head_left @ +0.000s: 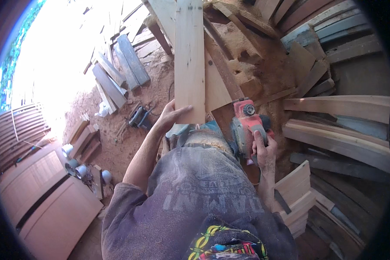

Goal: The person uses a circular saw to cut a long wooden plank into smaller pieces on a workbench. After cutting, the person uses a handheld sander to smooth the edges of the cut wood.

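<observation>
A long pale wooden board (190, 60) stretches away from my body at the middle. My left hand (174, 115) grips its near end, the thumb lying across the top face and the fingers hidden under the edge. On the right, my right hand (263, 147) is wrapped round the handle of a red and grey electric hand planer (247, 125). The planer is beside the board and apart from it, with a round dark knob at its front. Beneath the board lies another pale wooden piece (216, 82).
Stacked planks (342, 138) crowd the right side. At left lie grey boards (130, 60), a dark power tool (139, 117), several paint cans (76, 167) and wooden panels (58, 216). Sawdust (247, 56) covers the ground ahead.
</observation>
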